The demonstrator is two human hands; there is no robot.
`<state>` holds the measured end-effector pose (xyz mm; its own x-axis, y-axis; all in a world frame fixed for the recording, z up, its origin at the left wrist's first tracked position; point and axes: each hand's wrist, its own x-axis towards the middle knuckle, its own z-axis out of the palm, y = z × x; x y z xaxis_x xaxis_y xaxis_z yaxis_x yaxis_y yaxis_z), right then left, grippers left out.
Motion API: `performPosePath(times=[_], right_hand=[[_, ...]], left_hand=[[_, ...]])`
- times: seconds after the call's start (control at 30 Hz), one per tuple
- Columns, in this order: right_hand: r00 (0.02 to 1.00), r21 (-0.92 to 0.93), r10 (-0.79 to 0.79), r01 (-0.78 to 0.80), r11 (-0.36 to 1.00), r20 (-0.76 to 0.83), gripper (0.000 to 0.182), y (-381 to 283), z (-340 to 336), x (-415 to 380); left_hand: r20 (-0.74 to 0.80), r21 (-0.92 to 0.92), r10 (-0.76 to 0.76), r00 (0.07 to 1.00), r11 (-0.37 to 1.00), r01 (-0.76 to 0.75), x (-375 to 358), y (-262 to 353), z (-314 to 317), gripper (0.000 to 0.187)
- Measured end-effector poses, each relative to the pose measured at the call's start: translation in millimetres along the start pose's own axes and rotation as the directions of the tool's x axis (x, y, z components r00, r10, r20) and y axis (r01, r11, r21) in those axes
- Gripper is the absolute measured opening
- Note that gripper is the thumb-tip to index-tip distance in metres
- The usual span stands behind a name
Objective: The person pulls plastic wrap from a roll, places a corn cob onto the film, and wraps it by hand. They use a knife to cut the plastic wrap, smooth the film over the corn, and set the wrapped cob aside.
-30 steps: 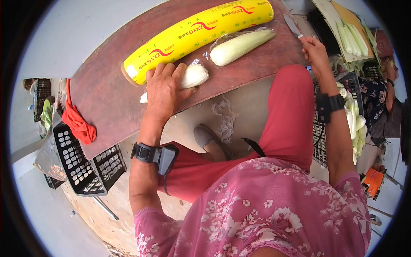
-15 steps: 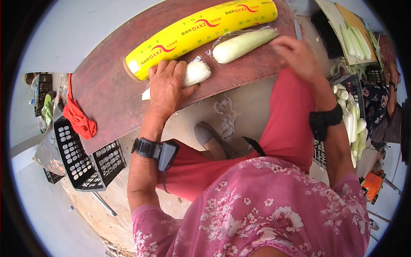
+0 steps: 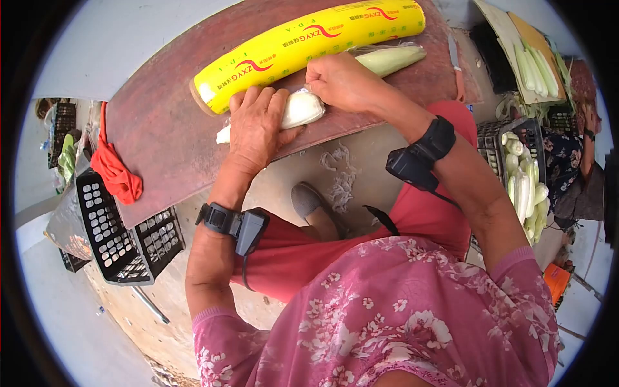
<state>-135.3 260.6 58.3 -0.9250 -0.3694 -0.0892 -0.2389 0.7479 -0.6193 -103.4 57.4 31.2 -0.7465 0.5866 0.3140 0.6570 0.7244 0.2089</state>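
Note:
My left hand (image 3: 256, 126) is wrapped over a pale, tapered vegetable (image 3: 303, 109), its fingers pressing it against the table; the vegetable's middle is hidden under the hand. Clear cling film shows at its upper right end. There my right hand (image 3: 338, 80) is closed in a pinch, seemingly on the film's edge, though its fingertips are partly hidden. Behind my right hand lies a second pale green vegetable (image 3: 393, 59) on a piece of film. A large yellow roll of cling film (image 3: 284, 51) stretches along the table just beyond both hands.
On the reddish table (image 3: 167, 129), a knife (image 3: 456, 64) lies at the right and a red cloth (image 3: 116, 169) hangs off the left edge. A black crate (image 3: 106, 226) stands at left. At right, another crate holds pale vegetables (image 3: 525, 184); a person's arm (image 3: 588, 145) shows beyond.
My right hand has moved left from the second vegetable's tip to the held vegetable's end and closed there. My left hand keeps its hold. The knife has come into clearer view.

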Motion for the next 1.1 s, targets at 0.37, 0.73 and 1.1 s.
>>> performPosePath(times=[0.37, 0.73, 1.1], right_hand=[[0.983, -0.507, -0.153, 0.081, 0.858, -0.101, 0.014, -11, 11, 3], [0.944, -0.622, -0.295, 0.322, 0.713, 0.15, 0.007, -12, 14, 11], [0.816, -0.422, -0.549, 0.439, 0.793, -0.181, 0.029, -21, 11, -24]], left_hand=[[0.014, 0.007, 0.018, 1.0, 1.0, -0.018, -4, -2, 1, 0.067], [0.039, -0.003, 0.023, 0.999, 1.0, -0.023, 1, -1, -1, 0.061], [0.032, 0.007, 0.034, 0.999, 0.999, -0.034, 2, -5, 1, 0.052]])
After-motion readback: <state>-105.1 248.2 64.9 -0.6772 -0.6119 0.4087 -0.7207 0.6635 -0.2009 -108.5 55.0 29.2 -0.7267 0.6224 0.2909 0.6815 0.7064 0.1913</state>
